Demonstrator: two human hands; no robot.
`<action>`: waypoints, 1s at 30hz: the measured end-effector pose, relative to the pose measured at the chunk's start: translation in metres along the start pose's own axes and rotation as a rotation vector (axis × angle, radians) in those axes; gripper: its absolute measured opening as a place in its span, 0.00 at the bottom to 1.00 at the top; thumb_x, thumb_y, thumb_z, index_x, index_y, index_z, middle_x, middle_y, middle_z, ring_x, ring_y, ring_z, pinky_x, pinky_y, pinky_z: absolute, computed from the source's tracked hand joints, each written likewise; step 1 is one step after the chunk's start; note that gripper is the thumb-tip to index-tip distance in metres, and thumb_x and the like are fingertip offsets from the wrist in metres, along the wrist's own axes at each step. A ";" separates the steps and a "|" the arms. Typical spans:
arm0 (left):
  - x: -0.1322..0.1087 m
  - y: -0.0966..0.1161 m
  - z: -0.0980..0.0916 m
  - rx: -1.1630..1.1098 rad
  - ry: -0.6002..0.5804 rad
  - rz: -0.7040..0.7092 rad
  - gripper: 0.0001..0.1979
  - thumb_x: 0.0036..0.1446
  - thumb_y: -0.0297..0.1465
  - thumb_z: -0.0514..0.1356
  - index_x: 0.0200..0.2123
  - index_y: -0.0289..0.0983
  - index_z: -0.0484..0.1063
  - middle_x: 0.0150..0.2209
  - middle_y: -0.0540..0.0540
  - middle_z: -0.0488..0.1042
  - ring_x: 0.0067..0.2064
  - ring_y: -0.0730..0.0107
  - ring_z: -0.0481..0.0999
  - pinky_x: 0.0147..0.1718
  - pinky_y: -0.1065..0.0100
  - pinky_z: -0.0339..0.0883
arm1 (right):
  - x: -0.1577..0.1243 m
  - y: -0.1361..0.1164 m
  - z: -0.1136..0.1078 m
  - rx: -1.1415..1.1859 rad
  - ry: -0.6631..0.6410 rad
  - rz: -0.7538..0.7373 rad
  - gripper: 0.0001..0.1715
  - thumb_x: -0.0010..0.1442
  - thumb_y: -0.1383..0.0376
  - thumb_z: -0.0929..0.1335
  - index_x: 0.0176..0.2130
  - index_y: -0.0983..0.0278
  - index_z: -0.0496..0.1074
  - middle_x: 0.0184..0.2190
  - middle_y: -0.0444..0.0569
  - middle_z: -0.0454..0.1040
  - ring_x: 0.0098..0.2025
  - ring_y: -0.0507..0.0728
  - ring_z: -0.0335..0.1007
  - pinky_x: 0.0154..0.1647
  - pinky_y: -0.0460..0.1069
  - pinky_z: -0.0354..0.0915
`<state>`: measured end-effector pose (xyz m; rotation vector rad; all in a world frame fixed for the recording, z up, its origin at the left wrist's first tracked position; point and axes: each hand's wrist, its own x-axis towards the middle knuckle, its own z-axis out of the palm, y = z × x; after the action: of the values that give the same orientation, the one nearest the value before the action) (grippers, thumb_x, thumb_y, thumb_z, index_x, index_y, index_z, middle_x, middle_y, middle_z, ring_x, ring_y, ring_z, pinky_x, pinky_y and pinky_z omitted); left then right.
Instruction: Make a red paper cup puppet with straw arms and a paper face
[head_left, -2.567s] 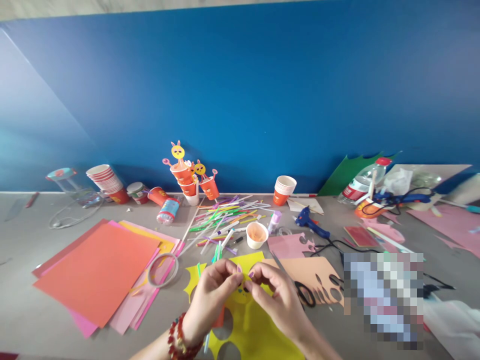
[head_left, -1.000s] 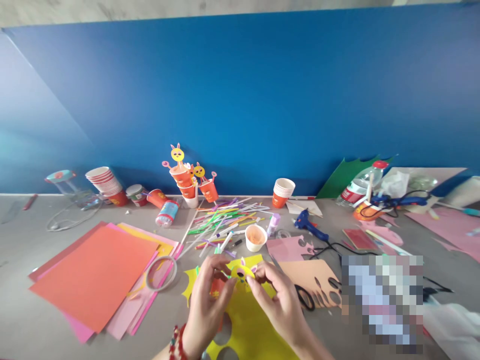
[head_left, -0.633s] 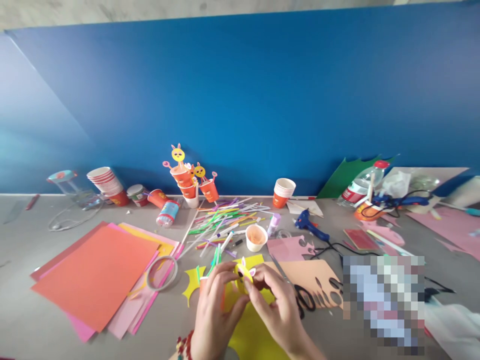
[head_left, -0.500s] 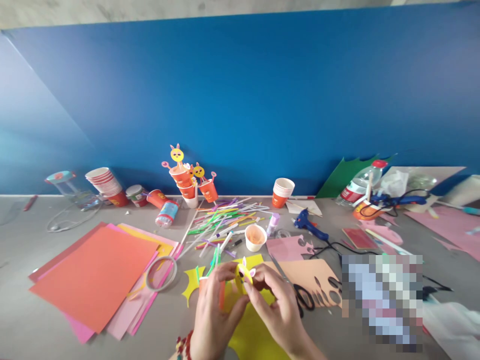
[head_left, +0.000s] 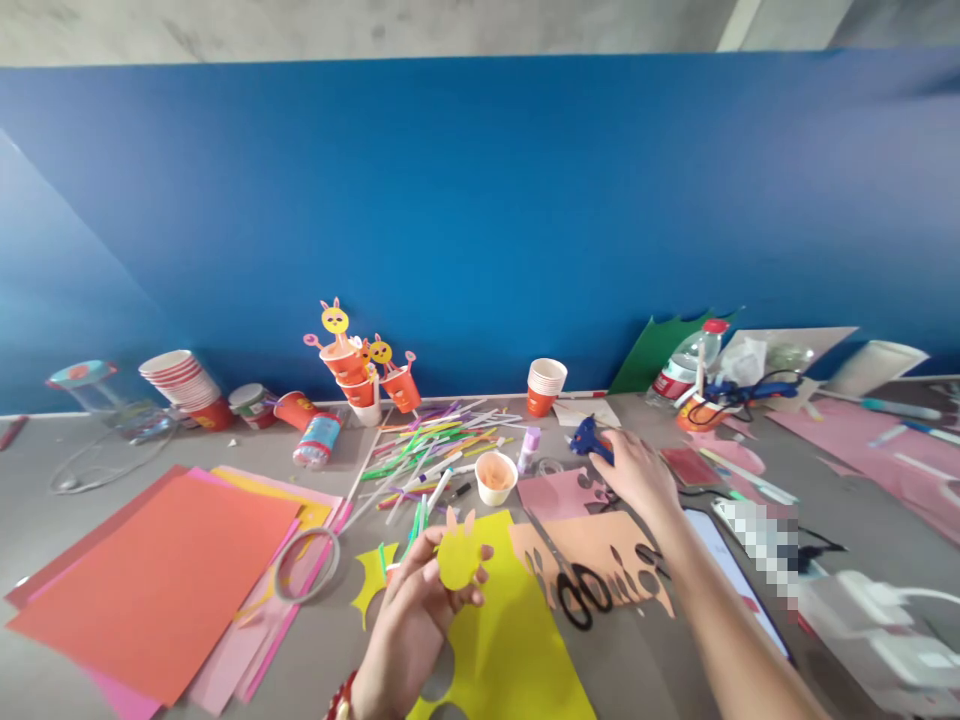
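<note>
In my left hand [head_left: 420, 600] is a yellow paper bunny head [head_left: 459, 556] with two pale pink ears, pinched between thumb and fingers, its plain side towards me. My right hand [head_left: 637, 475] reaches over to the blue hot glue gun [head_left: 583, 437] and has its fingers closed round the handle. Under my left hand lies a yellow paper sheet [head_left: 517, 630] with cut-out holes. Black-handled scissors [head_left: 577, 595] rest on a peach sheet [head_left: 615, 545] full of cut shapes, below my right forearm. A paper cup behind my left hand is mostly hidden.
Coloured straws [head_left: 427, 440] are heaped mid-table, near a white cup [head_left: 495, 480] and a glue stick [head_left: 529, 445]. Decorated bunny cups [head_left: 347, 365] stand against the blue partition. To the left are orange sheets [head_left: 165, 580] and a tape roll [head_left: 283, 570]; to the right, a water bottle [head_left: 679, 365] and a phone [head_left: 724, 560].
My right hand has let go of the bunny head and moved right to the glue gun. My left hand keeps the head, now turned plain side towards me. The view has shifted slightly.
</note>
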<state>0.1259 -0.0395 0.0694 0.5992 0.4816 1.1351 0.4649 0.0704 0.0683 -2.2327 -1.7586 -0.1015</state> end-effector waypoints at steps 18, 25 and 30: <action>0.001 -0.009 -0.001 -0.040 0.076 -0.011 0.15 0.55 0.36 0.68 0.45 0.39 0.75 0.47 0.40 0.79 0.41 0.59 0.80 0.37 0.65 0.70 | 0.041 0.062 0.066 -0.048 0.016 -0.057 0.09 0.55 0.62 0.71 0.38 0.62 0.71 0.48 0.56 0.69 0.47 0.63 0.72 0.47 0.53 0.65; 0.001 -0.008 -0.003 -0.052 0.057 -0.043 0.14 0.55 0.37 0.67 0.44 0.38 0.76 0.41 0.40 0.80 0.39 0.62 0.80 0.37 0.67 0.71 | 0.043 0.065 0.064 0.044 0.082 -0.073 0.10 0.49 0.63 0.73 0.34 0.62 0.73 0.51 0.58 0.67 0.53 0.68 0.66 0.54 0.59 0.62; 0.001 -0.009 -0.004 -0.066 0.059 -0.020 0.12 0.56 0.36 0.67 0.42 0.38 0.75 0.42 0.40 0.80 0.38 0.63 0.79 0.36 0.67 0.70 | 0.047 0.069 0.061 0.215 0.106 -0.089 0.12 0.45 0.65 0.74 0.34 0.60 0.74 0.46 0.54 0.72 0.52 0.67 0.68 0.56 0.58 0.62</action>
<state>0.1297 -0.0400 0.0602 0.5039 0.4980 1.1478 0.5350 0.1168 0.0084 -1.9627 -1.7248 -0.0467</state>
